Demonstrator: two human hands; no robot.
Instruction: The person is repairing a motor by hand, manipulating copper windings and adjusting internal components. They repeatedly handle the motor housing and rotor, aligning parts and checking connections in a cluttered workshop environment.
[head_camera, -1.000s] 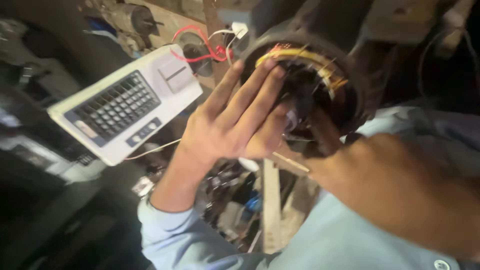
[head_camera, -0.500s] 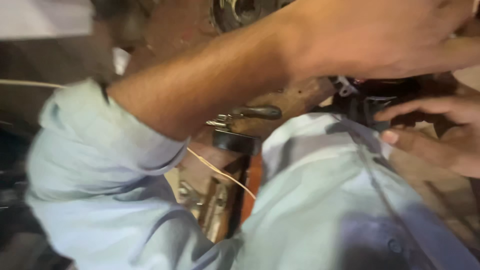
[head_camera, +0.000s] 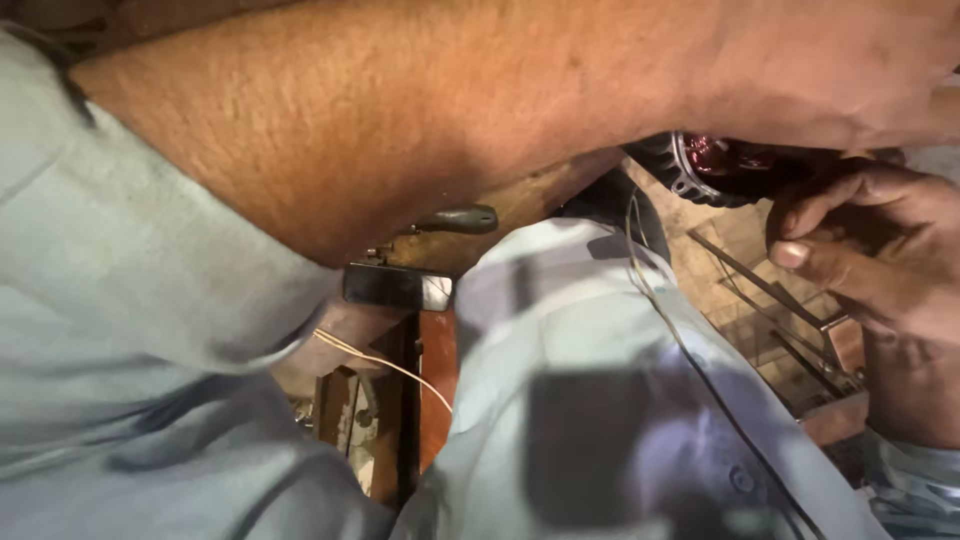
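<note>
In the head view, the left forearm crosses the whole top of the frame, bare from a rolled pale-blue sleeve (head_camera: 110, 300), with the left hand (head_camera: 850, 70) lying palm-down over the motor stator (head_camera: 720, 165) at the upper right; its fingers run out of the frame, so whether that grip is wide or narrow cannot be told. The right hand (head_camera: 880, 250) comes up from the lower right with its fingers curled against the stator's underside; its grip is narrow, but what it pinches is hidden. The stator sits between the two grips, a dark ribbed round rim with glossy reddish winding inside. Compared with half a second ago, the camera has closed in: the forearm fills more of the frame and the stator's rim now shows. Left of the grips, below the forearm, a dark metal vise handle (head_camera: 455, 218) projects over a black block (head_camera: 397, 287) on the worn wooden desk (head_camera: 435, 380), and a thin pale wire (head_camera: 385, 362) trails across it.
</note>
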